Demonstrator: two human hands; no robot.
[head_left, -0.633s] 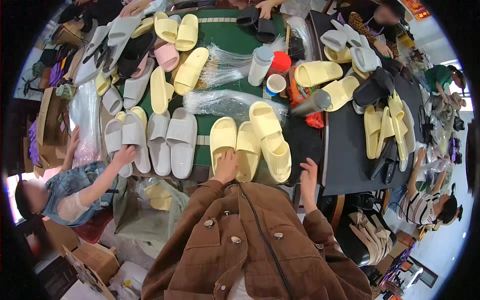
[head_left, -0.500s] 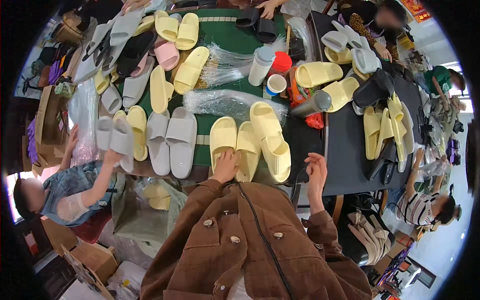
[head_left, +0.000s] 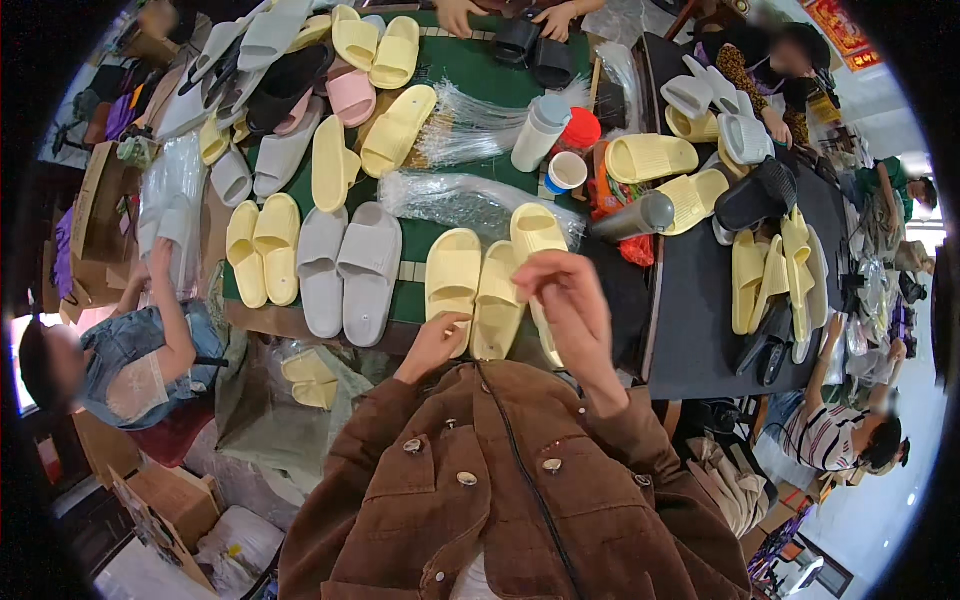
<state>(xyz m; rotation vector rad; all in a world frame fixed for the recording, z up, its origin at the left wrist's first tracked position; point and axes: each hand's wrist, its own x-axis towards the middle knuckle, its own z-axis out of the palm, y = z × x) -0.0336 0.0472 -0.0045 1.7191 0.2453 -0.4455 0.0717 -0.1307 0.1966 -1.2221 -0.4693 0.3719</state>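
We observe, at the largest scale, the green-topped table (head_left: 470,62), which carries a sheaf of clear plastic bags (head_left: 470,200), a grey slipper pair (head_left: 367,262) and, to its right at the near edge, a yellow slipper pair (head_left: 493,292) lying side by side. We locate the left hand (head_left: 437,343), half-curled, at the near end of that yellow pair's left slipper, its grip not determinable. We find the right hand (head_left: 570,310) raised, fingers loosely bent, partly covering another yellow slipper (head_left: 539,229); we cannot tell whether it holds anything.
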